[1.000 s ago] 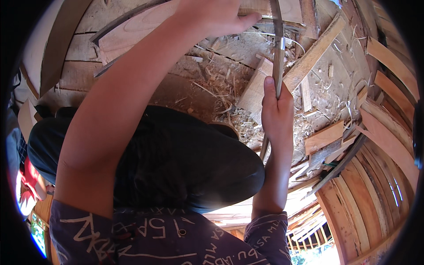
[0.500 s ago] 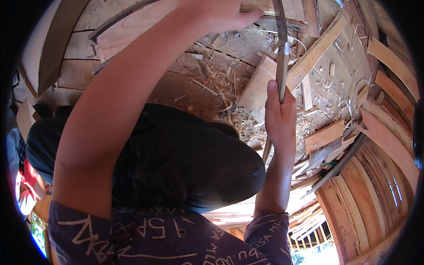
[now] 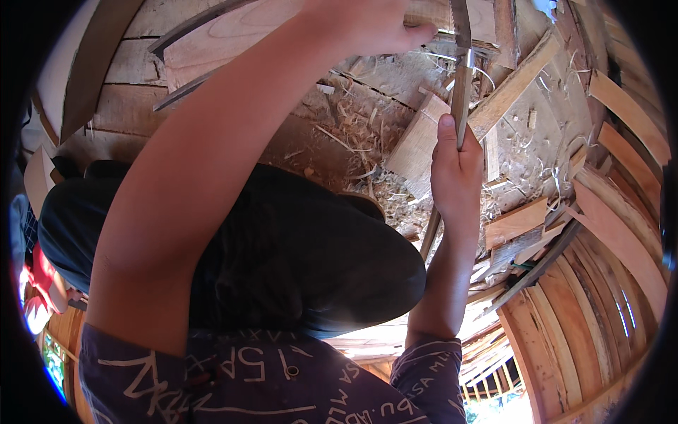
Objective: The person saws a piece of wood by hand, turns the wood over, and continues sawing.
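My right hand is closed round the long wooden handle of a saw-like tool. A shiny metal collar joins the handle to a narrow dark blade, whose edge looks toothed near the top rim. The handle's lower end passes down beside my right wrist. My left hand is at the upper edge, its thumb stretched toward the blade and its other fingers cut off by the frame. Close by its thumb, a pale piece of wood lies beside the blade. Whether that hand grips it is hidden.
My bent leg in dark trousers fills the middle. Beyond are curled wood shavings, a flat board and a slanting plank on a plank floor. More offcuts lie at right, near a slatted wooden wall.
The saw-like tool and my right hand have shifted up and slightly to the right. My left arm has swung a little to the right. The whole view has tilted slightly.
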`<move>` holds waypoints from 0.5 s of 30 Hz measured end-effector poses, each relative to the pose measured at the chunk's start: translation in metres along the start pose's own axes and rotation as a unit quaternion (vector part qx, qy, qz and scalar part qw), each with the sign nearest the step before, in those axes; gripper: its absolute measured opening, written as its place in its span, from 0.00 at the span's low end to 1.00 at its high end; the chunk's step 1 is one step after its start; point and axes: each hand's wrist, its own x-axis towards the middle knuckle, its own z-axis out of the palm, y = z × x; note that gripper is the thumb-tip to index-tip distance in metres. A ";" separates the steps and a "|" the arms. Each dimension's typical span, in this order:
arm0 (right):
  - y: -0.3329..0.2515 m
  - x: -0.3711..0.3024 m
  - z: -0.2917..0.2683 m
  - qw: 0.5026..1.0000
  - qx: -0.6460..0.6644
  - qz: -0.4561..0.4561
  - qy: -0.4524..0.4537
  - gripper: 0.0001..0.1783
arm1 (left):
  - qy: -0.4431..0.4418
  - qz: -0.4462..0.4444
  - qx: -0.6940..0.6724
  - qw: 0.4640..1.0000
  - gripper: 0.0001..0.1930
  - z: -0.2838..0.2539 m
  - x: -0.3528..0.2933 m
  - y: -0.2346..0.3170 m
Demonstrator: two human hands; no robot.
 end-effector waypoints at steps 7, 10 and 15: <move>0.008 -0.013 0.001 0.999 -0.014 0.051 -0.006 0.24 | -0.020 -0.015 0.011 1.000 0.35 0.010 0.008 -0.010; 0.013 -0.027 -0.004 0.998 -0.016 0.064 -0.013 0.24 | -0.028 -0.010 0.020 0.999 0.35 0.007 0.008 -0.008; 0.009 -0.024 -0.006 0.999 -0.002 0.046 -0.019 0.25 | -0.071 -0.015 -0.028 0.997 0.37 -0.009 0.008 -0.005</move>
